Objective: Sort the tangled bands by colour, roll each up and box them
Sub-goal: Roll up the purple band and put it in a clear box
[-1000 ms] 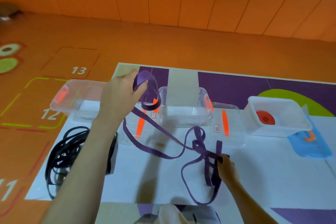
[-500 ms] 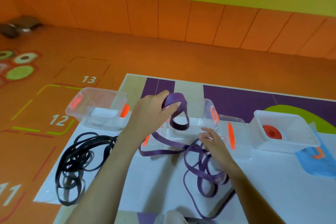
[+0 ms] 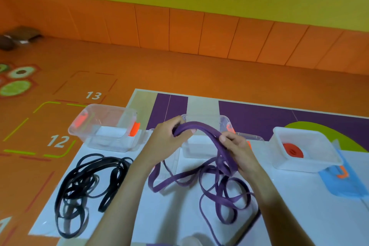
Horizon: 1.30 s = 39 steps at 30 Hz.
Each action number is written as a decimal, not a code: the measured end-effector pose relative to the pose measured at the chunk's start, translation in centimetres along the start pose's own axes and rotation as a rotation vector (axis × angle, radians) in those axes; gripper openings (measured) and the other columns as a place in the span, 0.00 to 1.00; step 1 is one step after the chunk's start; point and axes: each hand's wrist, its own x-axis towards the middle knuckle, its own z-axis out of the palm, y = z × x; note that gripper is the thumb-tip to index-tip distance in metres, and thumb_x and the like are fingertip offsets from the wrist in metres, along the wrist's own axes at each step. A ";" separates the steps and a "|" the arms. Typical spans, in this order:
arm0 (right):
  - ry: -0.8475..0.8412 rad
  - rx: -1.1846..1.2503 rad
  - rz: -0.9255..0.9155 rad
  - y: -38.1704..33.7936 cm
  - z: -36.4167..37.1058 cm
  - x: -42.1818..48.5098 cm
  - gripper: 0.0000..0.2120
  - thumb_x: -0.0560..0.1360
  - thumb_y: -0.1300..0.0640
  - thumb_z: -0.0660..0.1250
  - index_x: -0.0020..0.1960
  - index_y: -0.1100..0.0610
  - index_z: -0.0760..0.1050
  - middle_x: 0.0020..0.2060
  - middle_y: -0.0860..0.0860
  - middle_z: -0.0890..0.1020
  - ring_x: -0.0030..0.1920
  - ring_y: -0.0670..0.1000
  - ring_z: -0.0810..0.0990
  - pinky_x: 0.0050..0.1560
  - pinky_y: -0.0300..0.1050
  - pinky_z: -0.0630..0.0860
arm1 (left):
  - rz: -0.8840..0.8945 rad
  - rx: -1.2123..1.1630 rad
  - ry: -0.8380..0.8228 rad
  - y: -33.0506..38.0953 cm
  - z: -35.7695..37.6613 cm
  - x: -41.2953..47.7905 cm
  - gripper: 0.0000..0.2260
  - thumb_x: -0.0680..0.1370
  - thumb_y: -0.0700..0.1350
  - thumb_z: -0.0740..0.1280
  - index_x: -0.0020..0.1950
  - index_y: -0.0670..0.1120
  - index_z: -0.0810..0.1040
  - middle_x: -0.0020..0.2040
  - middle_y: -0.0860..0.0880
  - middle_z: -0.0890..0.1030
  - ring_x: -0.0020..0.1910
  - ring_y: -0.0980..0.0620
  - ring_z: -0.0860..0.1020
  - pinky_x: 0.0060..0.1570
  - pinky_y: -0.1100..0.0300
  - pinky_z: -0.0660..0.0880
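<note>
A purple band [image 3: 203,128] arches between my two hands above the white mat. My left hand [image 3: 165,142] grips a bunch of its loops at the arch's left end. My right hand [image 3: 237,150] grips the band where it drops to the right. The rest of the band lies in loose tangled loops on the mat below my wrists. A black band [image 3: 85,187] lies in a tangled heap at the left. A rolled orange band [image 3: 292,151] sits in the right clear box [image 3: 319,164].
A clear box [image 3: 89,140] with orange clips stands at the back left, another clear box [image 3: 199,152] sits behind my hands. A blue lid [image 3: 339,183] lies under the right box. The white mat [image 3: 299,205] lies on an orange floor with painted numbers.
My right hand rose from the mat and took hold of the band near my left hand. The band now arches between both hands.
</note>
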 end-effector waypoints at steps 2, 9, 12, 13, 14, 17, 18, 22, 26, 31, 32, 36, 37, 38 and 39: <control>-0.017 -0.070 -0.027 -0.3 -0.4 -0.1 0.07 0.78 0.51 0.71 0.42 0.48 0.84 0.36 0.47 0.80 0.37 0.47 0.78 0.44 0.41 0.74 | -0.029 -0.019 -0.011 -0.5 0.0 -0.3 0.16 0.81 0.53 0.71 0.42 0.44 0.73 0.33 0.47 0.68 0.32 0.54 0.66 0.36 0.59 0.65; -0.075 -0.724 -0.146 1.1 1.7 -0.2 0.15 0.70 0.43 0.79 0.53 0.47 0.83 0.47 0.46 0.83 0.52 0.46 0.76 0.52 0.37 0.72 | -0.006 -0.093 -0.035 -0.1 1.2 -1.2 0.05 0.81 0.47 0.70 0.46 0.54 0.80 0.37 0.50 0.77 0.37 0.46 0.74 0.40 0.51 0.72; -0.008 -0.758 -0.189 2.3 2.1 -0.2 0.05 0.75 0.50 0.76 0.50 0.47 0.84 0.48 0.41 0.83 0.55 0.45 0.77 0.54 0.38 0.70 | 0.010 -0.132 -0.065 0.3 0.6 -1.3 0.08 0.80 0.40 0.70 0.51 0.54 0.83 0.42 0.53 0.82 0.40 0.50 0.78 0.43 0.54 0.75; -0.005 -0.722 -0.184 2.4 2.1 -0.3 0.05 0.75 0.52 0.75 0.51 0.47 0.84 0.49 0.39 0.83 0.57 0.44 0.78 0.58 0.39 0.71 | 0.008 -0.153 -0.073 0.4 0.3 -1.4 0.09 0.79 0.39 0.71 0.53 0.53 0.84 0.44 0.52 0.83 0.43 0.48 0.80 0.45 0.53 0.77; -0.027 -0.659 -0.164 2.5 2.0 -0.4 0.07 0.76 0.54 0.74 0.54 0.46 0.83 0.51 0.39 0.84 0.59 0.44 0.79 0.62 0.40 0.72 | 0.001 -0.180 -0.078 0.4 -0.2 -1.4 0.09 0.79 0.38 0.72 0.54 0.51 0.84 0.45 0.51 0.85 0.44 0.46 0.81 0.47 0.51 0.78; -0.143 -0.424 -0.060 2.3 1.5 -0.6 0.18 0.75 0.55 0.77 0.62 0.44 0.79 0.50 0.46 0.86 0.56 0.46 0.84 0.66 0.43 0.75 | -0.029 -0.240 -0.064 0.1 -1.4 -1.6 0.09 0.77 0.37 0.75 0.54 0.48 0.85 0.47 0.49 0.86 0.47 0.43 0.83 0.51 0.47 0.80; -0.159 -0.396 -0.035 2.3 1.2 -0.6 0.20 0.73 0.53 0.79 0.62 0.44 0.79 0.48 0.48 0.85 0.53 0.48 0.84 0.65 0.44 0.77 | -0.043 -0.249 -0.057 -0.1 -1.8 -1.7 0.09 0.77 0.37 0.76 0.54 0.48 0.86 0.47 0.49 0.87 0.48 0.42 0.83 0.51 0.46 0.80; -0.191 -0.372 0.073 2.1 0.1 -0.6 0.11 0.71 0.50 0.81 0.52 0.50 0.85 0.47 0.51 0.86 0.47 0.49 0.84 0.54 0.46 0.79 | -0.099 -0.239 -0.070 -0.2 -2.9 -1.9 0.12 0.74 0.35 0.77 0.52 0.50 0.87 0.43 0.50 0.87 0.42 0.47 0.82 0.48 0.53 0.78; -0.170 -0.477 0.070 2.0 -0.4 -0.3 0.08 0.77 0.53 0.77 0.43 0.56 0.82 0.39 0.48 0.83 0.41 0.46 0.80 0.50 0.40 0.75 | -0.113 -0.203 -0.106 0.0 -3.3 -2.0 0.10 0.75 0.37 0.78 0.53 0.50 0.87 0.46 0.50 0.88 0.46 0.48 0.84 0.50 0.55 0.80; -0.139 -0.377 0.127 1.7 -1.0 -0.4 0.07 0.76 0.56 0.78 0.49 0.57 0.81 0.40 0.60 0.85 0.35 0.52 0.80 0.43 0.44 0.79 | -0.161 -0.105 -0.259 -0.3 -3.9 -2.1 0.07 0.78 0.45 0.77 0.55 0.52 0.86 0.50 0.55 0.88 0.50 0.56 0.85 0.53 0.62 0.79; -0.123 -0.344 0.138 1.6 -1.2 -0.5 0.08 0.76 0.57 0.77 0.52 0.55 0.80 0.38 0.59 0.84 0.34 0.53 0.79 0.42 0.46 0.79 | -0.167 -0.088 -0.268 -0.5 -4.0 -2.1 0.06 0.79 0.46 0.76 0.55 0.52 0.85 0.49 0.55 0.88 0.49 0.55 0.85 0.53 0.58 0.79; -0.089 -0.341 0.105 1.4 -1.7 -0.8 0.13 0.77 0.56 0.77 0.55 0.53 0.75 0.44 0.52 0.82 0.38 0.57 0.82 0.46 0.52 0.81 | -0.204 -0.190 -0.248 -1.0 -3.2 -2.2 0.08 0.80 0.47 0.75 0.58 0.50 0.81 0.49 0.47 0.86 0.45 0.47 0.85 0.56 0.46 0.80; -0.100 -0.377 0.069 1.5 -1.8 -1.0 0.12 0.77 0.56 0.77 0.54 0.54 0.75 0.48 0.51 0.82 0.43 0.55 0.84 0.50 0.52 0.82 | -0.204 -0.240 -0.233 -0.9 -2.8 -2.2 0.09 0.80 0.47 0.75 0.59 0.50 0.80 0.50 0.44 0.86 0.44 0.46 0.84 0.55 0.46 0.80; -0.120 -0.421 0.038 1.6 -1.7 -1.1 0.10 0.78 0.55 0.76 0.54 0.55 0.76 0.50 0.49 0.82 0.48 0.53 0.84 0.55 0.51 0.80 | -0.200 -0.290 -0.216 -0.8 -2.5 -2.2 0.10 0.80 0.46 0.75 0.59 0.49 0.80 0.51 0.41 0.85 0.43 0.46 0.83 0.53 0.46 0.79; -0.136 -0.455 0.019 1.9 -1.6 -1.3 0.08 0.79 0.54 0.75 0.54 0.54 0.77 0.52 0.46 0.81 0.51 0.50 0.83 0.58 0.48 0.79 | -0.198 -0.337 -0.195 -0.7 -2.1 -2.2 0.10 0.79 0.44 0.75 0.60 0.48 0.80 0.51 0.38 0.85 0.43 0.46 0.82 0.51 0.47 0.78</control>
